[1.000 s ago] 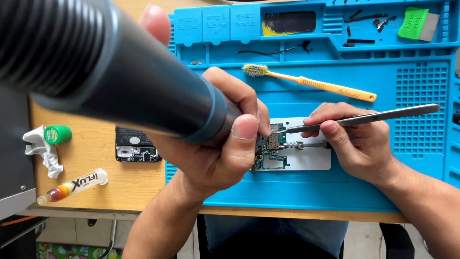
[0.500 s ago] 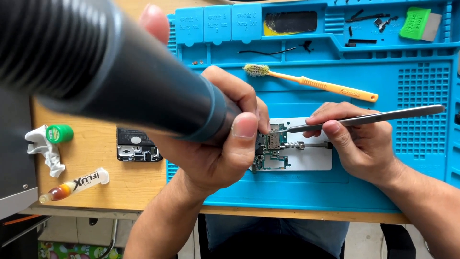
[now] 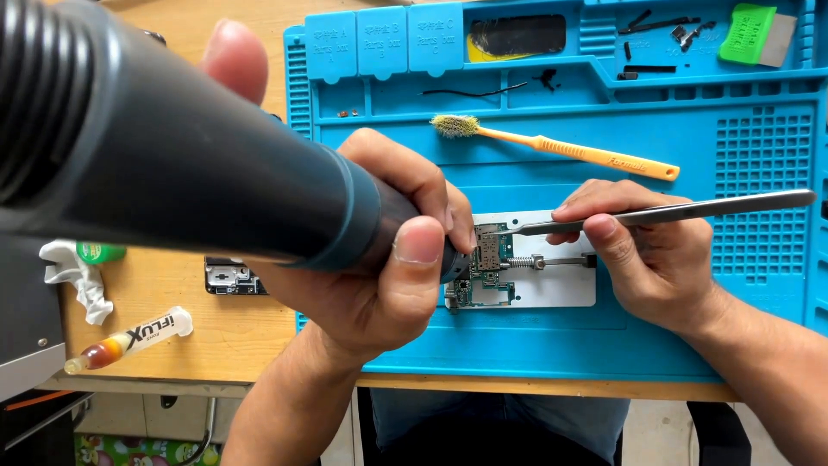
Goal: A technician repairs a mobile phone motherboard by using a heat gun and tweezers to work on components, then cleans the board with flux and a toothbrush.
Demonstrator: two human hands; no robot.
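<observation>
My left hand (image 3: pixel 379 267) grips a thick dark hot-air handle (image 3: pixel 172 155) that fills the upper left of the view, its nozzle end pointing down at a small green circuit board (image 3: pixel 485 267). The board is clamped in a white holder plate (image 3: pixel 552 280) on a blue work mat (image 3: pixel 690 155). My right hand (image 3: pixel 647 259) pinches long metal tweezers (image 3: pixel 690 210), whose tip rests on the board's top edge beside the nozzle.
An orange-handled brush (image 3: pixel 569 148) lies on the mat above the board. Small parts sit in the mat's top trays, with a green block (image 3: pixel 749 33) at the far right. On the wooden table at left lie a flux syringe (image 3: pixel 129 338), a crumpled wipe (image 3: pixel 78 276) and a dark phone part (image 3: pixel 233 276).
Both hands hold almost the same positions. The nozzle and the tweezers' tip stay at the board, with only slight shifts.
</observation>
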